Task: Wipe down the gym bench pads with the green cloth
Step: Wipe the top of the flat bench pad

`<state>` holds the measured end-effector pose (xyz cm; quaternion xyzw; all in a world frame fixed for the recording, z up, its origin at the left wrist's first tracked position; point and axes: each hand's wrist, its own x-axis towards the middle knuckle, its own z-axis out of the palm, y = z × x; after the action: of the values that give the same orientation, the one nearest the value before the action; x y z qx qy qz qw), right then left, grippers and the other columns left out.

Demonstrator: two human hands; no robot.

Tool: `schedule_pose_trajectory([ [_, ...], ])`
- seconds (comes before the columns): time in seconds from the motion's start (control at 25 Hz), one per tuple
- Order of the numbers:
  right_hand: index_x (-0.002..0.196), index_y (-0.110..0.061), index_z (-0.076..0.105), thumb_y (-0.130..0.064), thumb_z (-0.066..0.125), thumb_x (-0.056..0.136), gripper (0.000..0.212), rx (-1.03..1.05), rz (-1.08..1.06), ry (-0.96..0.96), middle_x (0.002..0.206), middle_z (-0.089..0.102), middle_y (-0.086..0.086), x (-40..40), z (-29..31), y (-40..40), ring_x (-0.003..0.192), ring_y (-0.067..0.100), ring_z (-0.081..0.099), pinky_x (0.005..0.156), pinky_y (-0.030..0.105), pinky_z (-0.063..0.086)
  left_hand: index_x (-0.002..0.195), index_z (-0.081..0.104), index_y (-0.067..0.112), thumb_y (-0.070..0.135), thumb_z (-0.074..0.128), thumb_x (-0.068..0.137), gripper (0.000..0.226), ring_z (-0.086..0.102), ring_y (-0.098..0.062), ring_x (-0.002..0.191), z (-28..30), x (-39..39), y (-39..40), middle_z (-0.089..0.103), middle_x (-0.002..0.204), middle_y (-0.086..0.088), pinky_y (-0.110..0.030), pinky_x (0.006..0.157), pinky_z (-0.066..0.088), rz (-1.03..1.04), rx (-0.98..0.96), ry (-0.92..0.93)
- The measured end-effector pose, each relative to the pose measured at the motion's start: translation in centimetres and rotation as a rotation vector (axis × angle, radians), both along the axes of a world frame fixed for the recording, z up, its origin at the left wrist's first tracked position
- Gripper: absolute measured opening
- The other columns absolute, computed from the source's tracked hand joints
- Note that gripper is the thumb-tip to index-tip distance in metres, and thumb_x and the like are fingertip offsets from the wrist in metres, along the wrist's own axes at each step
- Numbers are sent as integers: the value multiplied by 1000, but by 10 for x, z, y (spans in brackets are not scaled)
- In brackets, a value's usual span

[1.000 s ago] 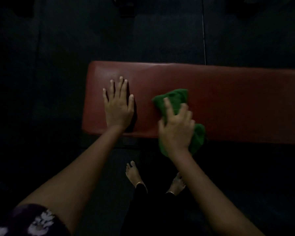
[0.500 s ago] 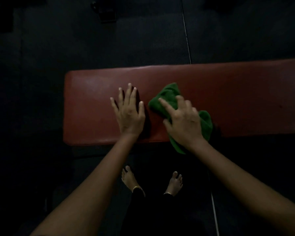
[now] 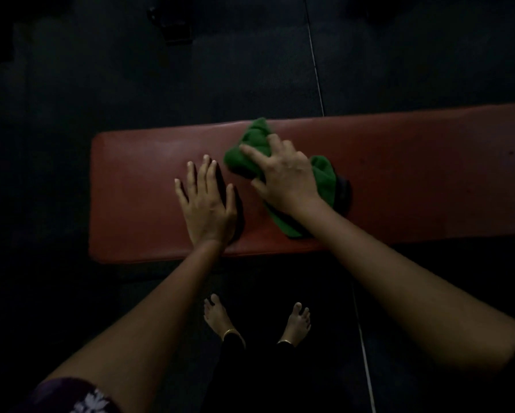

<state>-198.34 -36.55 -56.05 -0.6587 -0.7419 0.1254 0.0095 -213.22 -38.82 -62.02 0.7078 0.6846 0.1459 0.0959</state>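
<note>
Wiping step: we see the right hand on the green cloth, mid pad; we judge a stroke across the worktop is in hand.
Right grip: fingers spread and bent over the bunched cloth, thumb tucked against its near side, so we read it as clutching the cloth and pressing it down.
Left grip: left hand lies flat on the pad, fingers straight and slightly spread, holding nothing; looks like a brace.
Cloth place: crumpled on the red bench pad, one lobe poking out past the fingertips toward the far edge, another trailing under the wrist toward the near edge.
Hands gap: thumb side of the right hand is near the left fingertips, apart, not touching.
Risk 1: cloth is bunched, so we think only a narrow strip gets cleaned per pass; streaks missed.
Risk 2: trailing lobe near the near edge could slip off and drag the cloth from the grip.
Risk 3: a stroke toward the left would bump the bracing hand; area under that palm stays unwiped unless it lifts.
Risk 4: dim light, so we cannot tell wiped from unwiped; spots at far right may be missed.
Edges: pad's left end is rounded and in view; right end runs out of frame; far edge just beyond the cloth.
Open room: long bare stretch of pad to the right; shorter stretch left of the left hand.
Below: dark floor, bare feet near the bench.
</note>
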Motion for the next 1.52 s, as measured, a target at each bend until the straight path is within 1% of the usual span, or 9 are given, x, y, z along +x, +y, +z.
schedule_pose_trajectory([
  [0.08,144,-35,30,-38,52,89,59,14,105,-13,141,34,14,24,-1,13,114,31,43,86,40,41,138,43,9,41,32,91,58,25,-29,141,0,0,-1,38,148,-6,-51,114,10,3,4,2],
  [0.28,142,-29,33,-32,52,89,57,-6,-723,3,136,34,17,86,-3,31,118,34,42,90,43,41,137,44,10,43,31,90,59,24,-27,142,3,4,0,38,149,-5,-49,115,8,19,-11,-3],
  [0.56,143,-33,36,-34,59,84,63,77,-30,-26,135,42,19,60,-5,-23,105,36,47,79,41,41,137,44,10,44,30,88,61,24,-26,142,4,5,0,38,148,-5,-48,115,8,38,-16,17],
  [0.8,142,-32,36,-34,56,85,60,56,-690,-41,129,41,18,125,-8,-26,108,35,46,85,43,42,138,41,9,38,40,91,56,18,-26,144,12,3,3,35,150,-6,-47,116,5,31,-57,-55],
  [0.96,128,-30,56,-31,63,70,58,193,-287,-22,113,57,20,80,-16,-57,85,35,56,66,36,45,144,31,7,34,41,93,59,8,-25,146,23,50,1,18,156,-10,-43,116,0,6,-40,-150],
  [1.08,127,-29,58,-35,53,69,58,206,-30,-49,107,60,20,127,-21,-78,78,35,57,60,35,46,146,29,9,45,24,92,65,8,-25,146,23,98,0,15,157,-10,-42,114,-2,-137,-58,-195],
  [1.24,141,-30,40,-33,60,83,61,82,-725,-34,125,45,20,180,-12,-95,102,38,48,78,44,44,147,27,13,53,16,90,71,7,-25,146,7,128,-14,19,157,-5,-51,114,-7,-228,-92,12],
  [1.32,139,-29,42,-31,61,81,61,90,-879,-32,125,45,20,155,-12,-97,100,38,49,77,43,43,146,31,13,52,21,91,68,12,-26,145,5,129,-13,25,155,-6,-53,114,-3,-210,-79,29],
  [1.52,132,-29,53,-36,55,70,62,215,-189,-64,112,57,21,140,-22,-127,80,35,56,60,36,46,144,34,12,51,26,90,67,14,-27,145,2,128,-11,28,154,-6,-54,113,-2,-210,-68,23],
])
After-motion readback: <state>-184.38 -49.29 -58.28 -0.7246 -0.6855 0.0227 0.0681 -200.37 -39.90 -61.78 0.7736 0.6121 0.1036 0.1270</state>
